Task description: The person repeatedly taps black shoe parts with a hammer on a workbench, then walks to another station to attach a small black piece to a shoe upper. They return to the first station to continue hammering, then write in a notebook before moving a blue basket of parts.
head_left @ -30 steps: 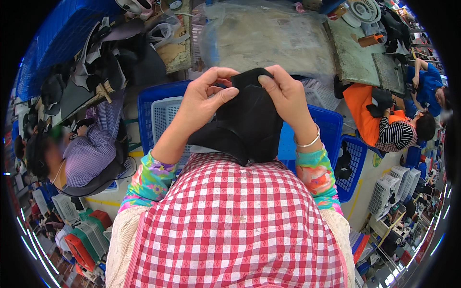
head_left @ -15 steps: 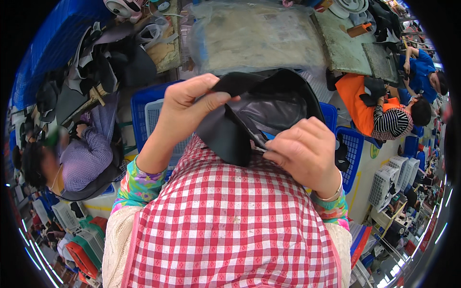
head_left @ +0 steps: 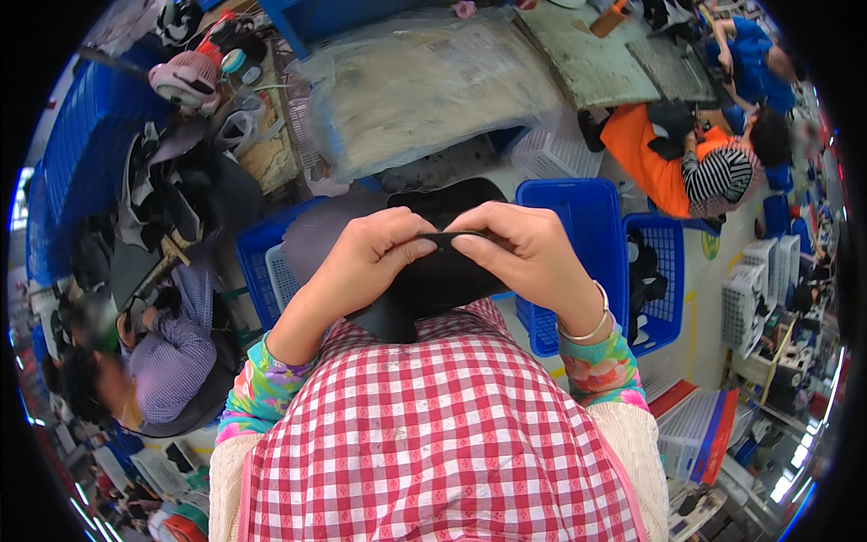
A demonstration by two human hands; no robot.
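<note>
Head view: black fabric piece (head_left: 433,271) sits dead centre, held just above the red-checked apron (head_left: 433,434). Left hand (head_left: 375,257) pinches its top edge from nine o'clock, thumb and forefinger closed on it; right hand (head_left: 524,253) grips the same edge from three o'clock, fingers curled, a bangle (head_left: 585,327) on the wrist. Fingertips almost meet. Two blue baskets (head_left: 587,235) stand behind at two o'clock, a third (head_left: 262,271) at nine. One clear plastic-wrapped bundle (head_left: 433,81) lies at twelve on the worktop (head_left: 596,63).
</note>
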